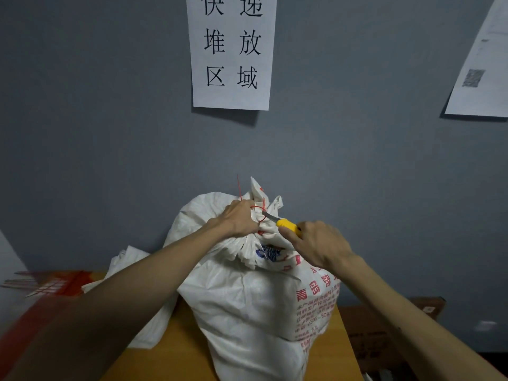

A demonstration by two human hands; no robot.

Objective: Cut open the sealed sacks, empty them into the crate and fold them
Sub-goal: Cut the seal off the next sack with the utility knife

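Note:
A full white woven sack (247, 303) with red and blue print stands upright on a wooden table (176, 350). A thin red zip tie (258, 208) cinches its bunched neck. My left hand (240, 217) grips the neck just below and left of the tie. My right hand (316, 243) holds a yellow-handled knife (287, 224), whose blade tip sits at the tie. A second white sack (129, 268) lies slumped behind and to the left.
A grey wall stands close behind with a paper sign (231, 50) and another sheet (481, 67) at the right. Red-orange flat material (49, 287) lies at the left. A brown cardboard box (384, 334) sits low at the right of the table.

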